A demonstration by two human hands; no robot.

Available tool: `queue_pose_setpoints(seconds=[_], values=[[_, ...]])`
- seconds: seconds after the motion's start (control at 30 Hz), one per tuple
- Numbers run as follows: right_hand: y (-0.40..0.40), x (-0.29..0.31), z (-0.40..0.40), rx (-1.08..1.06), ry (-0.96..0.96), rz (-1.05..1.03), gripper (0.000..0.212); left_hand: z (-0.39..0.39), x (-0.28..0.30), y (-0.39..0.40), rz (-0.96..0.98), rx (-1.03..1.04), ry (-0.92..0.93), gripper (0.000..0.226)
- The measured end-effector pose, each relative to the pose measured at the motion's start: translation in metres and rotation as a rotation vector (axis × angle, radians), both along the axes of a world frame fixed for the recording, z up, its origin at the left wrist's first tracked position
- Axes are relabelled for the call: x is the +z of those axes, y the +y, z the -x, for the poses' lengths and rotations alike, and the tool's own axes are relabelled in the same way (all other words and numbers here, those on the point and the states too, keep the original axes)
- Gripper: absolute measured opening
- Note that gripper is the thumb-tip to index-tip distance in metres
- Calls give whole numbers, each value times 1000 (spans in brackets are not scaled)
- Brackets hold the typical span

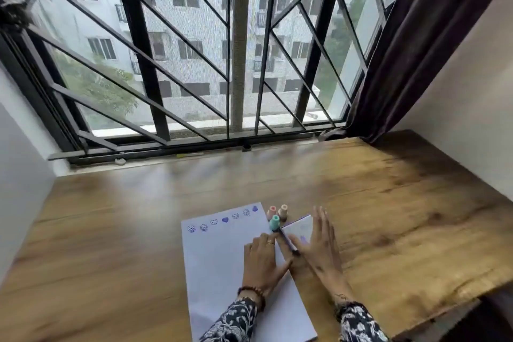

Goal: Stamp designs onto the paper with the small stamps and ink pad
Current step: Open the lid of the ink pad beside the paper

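A white sheet of paper (222,264) lies on the wooden table, with a row of blue stamped faces and hearts along its top edge. Three small stamps stand at its top right corner: two peach ones (278,211) and a teal one (274,223). Just right of them is the white ink pad case (301,226), which has a dark purple edge. My right hand (319,244) lies flat on the case with fingers spread. My left hand (263,258) rests palm down on the paper, its fingertips at the case's left edge near the teal stamp. Neither hand holds a stamp.
The wooden table (388,216) stretches wide to the left, right and back. A barred window (238,64) runs along the far edge, and a dark curtain (416,50) hangs at the back right. White walls close in both sides.
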State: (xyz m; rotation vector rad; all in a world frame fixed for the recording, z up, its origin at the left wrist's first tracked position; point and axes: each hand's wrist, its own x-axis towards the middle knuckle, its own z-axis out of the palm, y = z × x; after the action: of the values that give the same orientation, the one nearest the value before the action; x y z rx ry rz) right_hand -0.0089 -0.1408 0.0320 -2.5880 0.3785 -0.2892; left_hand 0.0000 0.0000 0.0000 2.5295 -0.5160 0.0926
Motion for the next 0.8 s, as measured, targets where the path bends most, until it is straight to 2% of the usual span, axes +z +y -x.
queue_pose_setpoints(seconds=[0.07,0.2,0.47,0.53,0.6,0.67,0.73,0.8], values=[[-3,-5,-1,-21,103,-27,93,-3,-1,-4,-9,-17,124,63],[-8,-14,-2,-20,226,-51,95,-11,-2,-8,-45,33,153,68],[-12,-27,2,50,81,-116,82,-22,-14,-10,-95,48,173,70],[-20,-24,0,31,28,-301,68,-22,-15,-9,-88,35,154,72],[-30,-17,-5,-55,-52,-590,48,-22,-17,-8,-107,30,136,73],[-41,-12,-15,-202,-144,-761,44,-21,-17,-8,-107,29,126,73],[-53,-12,-30,-316,-196,-766,22,-20,-18,-7,-105,34,130,72],[-62,-14,-45,-327,-173,-745,15,-20,-17,-7,-111,37,126,72]])
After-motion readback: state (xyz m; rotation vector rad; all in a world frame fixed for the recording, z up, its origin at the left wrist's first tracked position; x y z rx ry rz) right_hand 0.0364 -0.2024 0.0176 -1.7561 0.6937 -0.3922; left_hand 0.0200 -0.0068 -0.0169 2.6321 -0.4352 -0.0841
